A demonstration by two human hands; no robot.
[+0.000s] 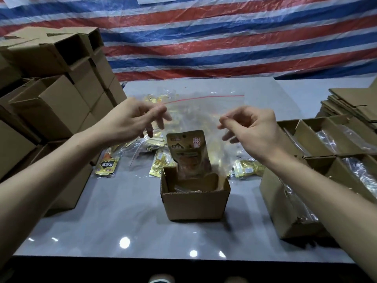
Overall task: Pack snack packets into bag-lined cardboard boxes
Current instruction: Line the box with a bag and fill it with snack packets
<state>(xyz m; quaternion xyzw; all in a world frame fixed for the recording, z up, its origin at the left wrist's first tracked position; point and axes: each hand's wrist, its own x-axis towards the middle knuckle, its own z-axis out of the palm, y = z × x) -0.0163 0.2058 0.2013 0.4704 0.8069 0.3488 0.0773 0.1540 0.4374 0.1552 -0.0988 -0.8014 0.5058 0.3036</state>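
An open cardboard box (194,205) stands at the table's middle. A clear zip bag (204,113) with a red seal line rises out of it, held up above the box. My left hand (134,119) pinches the bag's upper left edge. My right hand (251,125) pinches its right side. Inside the bag a brown snack packet (188,154) stands upright, its lower end down in the box. Loose yellow snack packets (161,162) lie on the table behind the box.
Stacked closed cardboard boxes (53,103) fill the left side. On the right sit open bag-lined boxes (330,152) and a pile of flat cardboard (355,107). A black-and-yellow packet (106,165) lies left of the box. A striped tarp (224,37) hangs behind the grey table (122,211).
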